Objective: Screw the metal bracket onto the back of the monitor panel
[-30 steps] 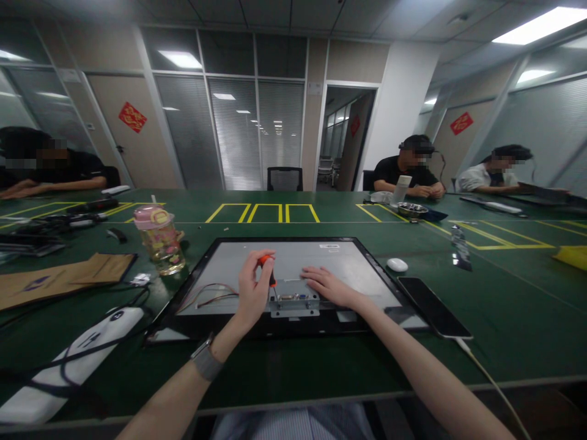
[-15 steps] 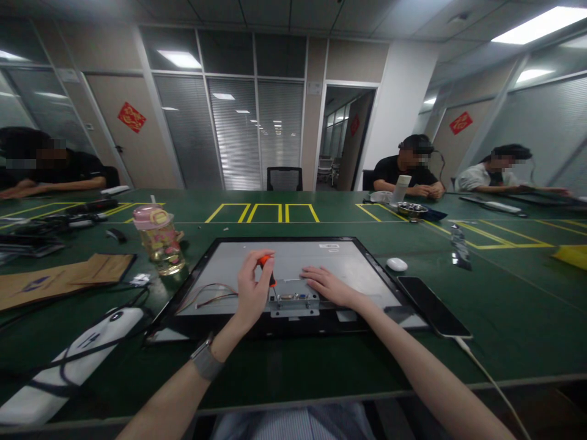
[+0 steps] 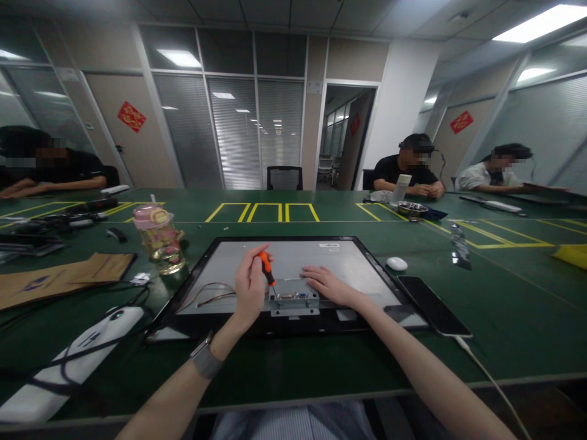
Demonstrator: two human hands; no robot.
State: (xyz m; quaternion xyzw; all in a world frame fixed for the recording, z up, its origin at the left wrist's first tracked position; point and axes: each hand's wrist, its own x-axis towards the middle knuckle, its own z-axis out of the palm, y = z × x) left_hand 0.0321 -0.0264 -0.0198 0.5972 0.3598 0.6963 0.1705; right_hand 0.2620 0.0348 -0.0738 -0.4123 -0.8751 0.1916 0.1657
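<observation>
My left hand [image 3: 250, 282] is closed around the orange and black handle of a screwdriver [image 3: 266, 266]. The screwdriver tilts, its shaft pointing down at the left end of a metal bracket [image 3: 296, 311] with several ports; whether the tip sits in a screw is too small to tell. The bracket is at the near side of a flat display panel [image 3: 284, 256], which lies back side up with a grey metal back and black frame. My right hand [image 3: 331, 286] rests flat, fingers stretched out, on the panel just right of the bracket. Thin wires [image 3: 215, 293] lie left of my left hand.
Left of the panel stand a pink-lidded bottle [image 3: 160, 241], a brown paper bag [image 3: 68, 278] and a white power strip [image 3: 77, 360] with black cables. On the right lie a phone [image 3: 433, 305] on a charging cable and a white case [image 3: 397, 264]. Several people sit across the table.
My left hand has shifted slightly left and its fingers have moved on the handle, so more of the orange grip shows. My right hand stays in place.
</observation>
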